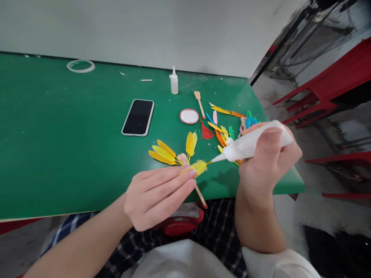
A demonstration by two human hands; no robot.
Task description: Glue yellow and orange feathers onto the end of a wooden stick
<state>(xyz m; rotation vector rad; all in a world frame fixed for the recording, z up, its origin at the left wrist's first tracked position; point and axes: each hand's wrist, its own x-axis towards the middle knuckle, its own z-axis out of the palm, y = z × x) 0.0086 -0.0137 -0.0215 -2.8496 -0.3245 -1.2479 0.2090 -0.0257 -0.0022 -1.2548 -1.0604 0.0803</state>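
— Green table (72, 154): how far along?
— Partway, seemingly: near the stick (201, 197), left hand (159, 197) pinches one yellow feather (199, 167); right hand (256, 172) grips a white bottle (246, 146) at its quill (209, 162); fanned feathers (164, 151) beyond (fixed? can't tell), loose feathers (222, 110) unused

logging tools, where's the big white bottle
In the head view, right of centre, the right hand holds the big white bottle, tip at the yellow feather in the left hand.
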